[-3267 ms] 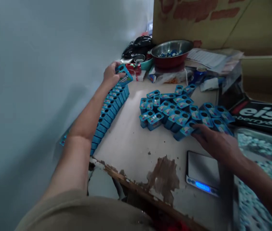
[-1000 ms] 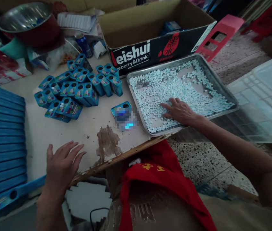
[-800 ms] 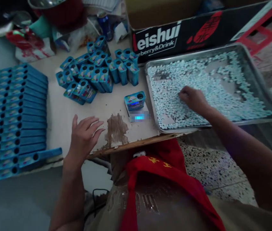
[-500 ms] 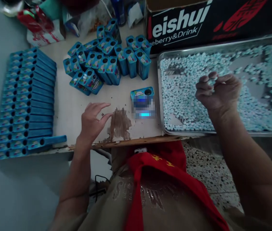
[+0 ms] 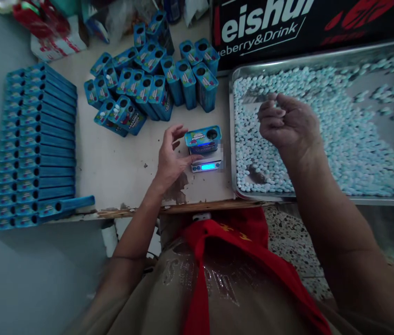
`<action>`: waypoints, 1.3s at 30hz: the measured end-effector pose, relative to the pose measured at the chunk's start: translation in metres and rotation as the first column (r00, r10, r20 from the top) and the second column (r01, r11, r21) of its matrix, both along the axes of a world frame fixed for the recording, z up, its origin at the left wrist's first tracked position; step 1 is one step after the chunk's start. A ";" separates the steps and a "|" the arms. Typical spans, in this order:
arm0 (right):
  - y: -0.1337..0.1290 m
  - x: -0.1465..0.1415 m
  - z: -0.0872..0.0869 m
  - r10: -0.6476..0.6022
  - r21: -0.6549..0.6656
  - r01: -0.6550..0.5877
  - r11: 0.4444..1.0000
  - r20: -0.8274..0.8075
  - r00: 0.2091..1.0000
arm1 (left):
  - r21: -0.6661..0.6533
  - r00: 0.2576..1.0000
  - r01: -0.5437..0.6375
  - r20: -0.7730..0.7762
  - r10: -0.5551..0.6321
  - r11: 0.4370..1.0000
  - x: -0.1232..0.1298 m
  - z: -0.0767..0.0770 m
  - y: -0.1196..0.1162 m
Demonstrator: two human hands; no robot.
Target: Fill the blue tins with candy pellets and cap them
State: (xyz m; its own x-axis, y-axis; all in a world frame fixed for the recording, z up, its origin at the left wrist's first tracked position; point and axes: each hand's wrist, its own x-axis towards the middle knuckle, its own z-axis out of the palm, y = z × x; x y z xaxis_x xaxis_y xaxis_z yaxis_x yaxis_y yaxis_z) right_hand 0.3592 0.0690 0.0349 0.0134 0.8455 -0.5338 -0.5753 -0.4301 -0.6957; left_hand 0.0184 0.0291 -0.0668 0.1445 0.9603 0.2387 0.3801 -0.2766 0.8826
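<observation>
A blue box (image 5: 202, 138) with a dark round hole in its top stands on a small scale (image 5: 206, 165) with a lit display. My left hand (image 5: 173, 156) is at the box's left end, fingers apart, the thumb in front and the fingertips by the top left corner; firm contact cannot be made out. Over the left part of a metal tray (image 5: 232, 135) of pale blue and white candies (image 5: 325, 135), my right hand (image 5: 289, 122) is closed, palm up, with candies partly visible between its fingers. More blue boxes with holes (image 5: 160, 95) stand loosely grouped behind the scale.
Rows of blue boxes (image 5: 39, 149) are stacked at the left, one lying (image 5: 78, 204) near the table's front edge (image 5: 141, 211). A black carton (image 5: 263, 35) stands behind the tray. Plastic bags and a red-and-white package (image 5: 57, 44) are at the back left.
My left hand has moved right to the box on the scale. My right hand has moved left over the tray, still closed. The view has shifted slightly.
</observation>
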 end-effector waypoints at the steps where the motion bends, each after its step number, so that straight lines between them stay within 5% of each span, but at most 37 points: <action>1: -0.004 0.002 -0.004 0.040 0.030 -0.042 0.999 0.060 0.997 | 0.015 1.000 0.006 0.014 -0.006 1.000 0.004 0.000 0.000; 5: -0.011 -0.001 -0.009 0.081 0.197 -0.150 0.969 0.323 0.943 | 0.063 0.997 0.031 0.067 -0.035 0.998 0.024 0.014 0.000; 13: -0.008 -0.009 0.016 -0.173 0.485 -0.072 0.871 0.440 0.881 | 0.253 0.988 0.147 0.004 -0.153 0.956 0.090 0.071 0.023; 19: -0.016 -0.018 0.022 -0.228 0.541 -0.236 0.807 0.656 0.720 | 0.187 0.986 0.161 0.014 -0.166 0.969 0.135 0.075 0.022; 25: -0.023 -0.010 0.005 -0.277 0.595 -0.008 0.803 0.385 0.880 | 0.120 0.984 0.164 0.051 -0.171 0.979 0.155 0.071 0.011; 29: -0.015 0.011 0.003 -0.378 0.465 0.317 0.827 0.042 0.925 | 0.116 0.978 0.170 0.099 -0.182 0.979 0.161 0.061 0.014; 33: -0.012 0.039 -0.005 -0.547 0.115 0.604 0.789 -0.315 0.775 | 0.024 0.941 0.212 0.265 -0.211 0.977 0.143 0.046 0.023; 36: -0.022 0.054 -0.022 -0.656 -0.054 0.675 0.736 -0.305 0.690 | -0.016 0.912 0.210 0.364 -0.190 0.978 0.105 0.039 0.022; 39: -0.038 0.058 -0.039 -0.599 -0.103 0.590 0.800 -0.174 0.782 | -0.034 0.925 0.134 0.362 -0.113 0.990 0.062 0.035 0.014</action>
